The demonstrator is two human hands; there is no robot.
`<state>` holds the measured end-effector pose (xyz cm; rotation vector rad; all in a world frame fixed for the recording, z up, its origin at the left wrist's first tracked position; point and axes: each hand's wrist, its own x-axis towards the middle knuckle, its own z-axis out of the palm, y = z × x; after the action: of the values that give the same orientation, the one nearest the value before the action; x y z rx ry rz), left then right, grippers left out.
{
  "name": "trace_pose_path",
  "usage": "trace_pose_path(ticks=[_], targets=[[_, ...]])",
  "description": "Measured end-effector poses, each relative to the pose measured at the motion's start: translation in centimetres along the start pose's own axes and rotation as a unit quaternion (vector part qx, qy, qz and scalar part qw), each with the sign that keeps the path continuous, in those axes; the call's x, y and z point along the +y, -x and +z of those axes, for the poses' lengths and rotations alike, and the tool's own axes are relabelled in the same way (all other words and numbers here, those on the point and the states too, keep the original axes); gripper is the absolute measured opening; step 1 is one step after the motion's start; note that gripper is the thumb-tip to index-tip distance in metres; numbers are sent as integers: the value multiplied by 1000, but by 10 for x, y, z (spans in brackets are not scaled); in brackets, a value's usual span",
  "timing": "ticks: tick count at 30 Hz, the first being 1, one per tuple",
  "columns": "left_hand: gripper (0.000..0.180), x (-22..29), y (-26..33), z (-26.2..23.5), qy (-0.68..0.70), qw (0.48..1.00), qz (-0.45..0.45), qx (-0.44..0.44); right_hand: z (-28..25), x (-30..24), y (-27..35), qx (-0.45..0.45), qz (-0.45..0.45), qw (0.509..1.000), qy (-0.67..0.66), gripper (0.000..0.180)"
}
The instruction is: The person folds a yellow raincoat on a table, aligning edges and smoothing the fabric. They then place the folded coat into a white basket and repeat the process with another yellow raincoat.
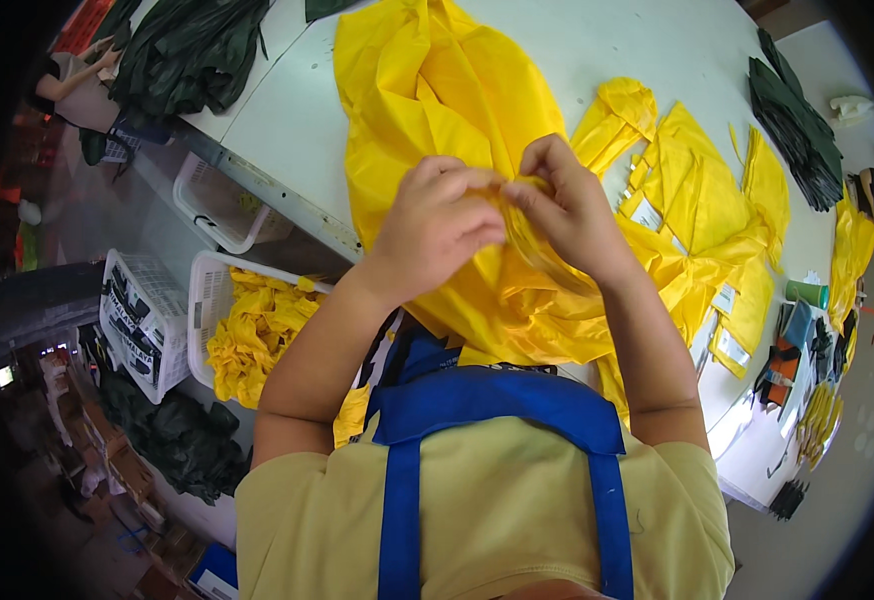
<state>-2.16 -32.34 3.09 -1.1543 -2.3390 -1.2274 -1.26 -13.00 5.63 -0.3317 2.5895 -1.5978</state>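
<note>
A large sheet of thin, shiny yellow fabric (427,110) lies bunched over the table's edge in front of me. My left hand (440,225) and my right hand (565,205) meet over its middle, fingertips almost touching. With thumb and finger, my right hand pinches a gathered strip of the fabric. The fingers of my left hand are curled at the same strip and slightly blurred. Below my hands, the folds hang toward my blue apron (497,405). Whatever lies between the fingertips besides the fabric is too small to make out.
More yellow fabric pieces (702,200) with white labels lie to the right on the white table (287,100). Dark green bundles (192,50) rest at the far left and far right (795,135). A white basket (200,320) of yellow pieces stands left. Another person (82,90) works far left.
</note>
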Motion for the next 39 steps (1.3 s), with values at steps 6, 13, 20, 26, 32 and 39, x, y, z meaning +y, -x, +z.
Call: trace_pose_path(ticks=[6, 13, 20, 26, 32, 39], targets=[[22, 1, -30, 1, -33, 994, -19, -100, 7, 18, 10, 131, -54, 990, 10, 22], [27, -46, -40, -47, 119, 923, -231, -283, -106, 133, 79, 341, 15, 917, 206, 53], [35, -74, -34, -65, 452, 833, -309, -78, -140, 253, 260, 332, 518, 788, 9, 80], [35, -68, -76, -63, 415, 849, -321, -61, -115, 192, 248, 214, 462, 854, 103, 50], [36, -74, -100, -78, 399, 860, -318, 6, -204, 123, 284, 486, 236, 830, 138, 24], [40, -128, -81, -76, 431, 807, -395, 90, -214, -6, 395, 313, -61, 943, -95, 15]])
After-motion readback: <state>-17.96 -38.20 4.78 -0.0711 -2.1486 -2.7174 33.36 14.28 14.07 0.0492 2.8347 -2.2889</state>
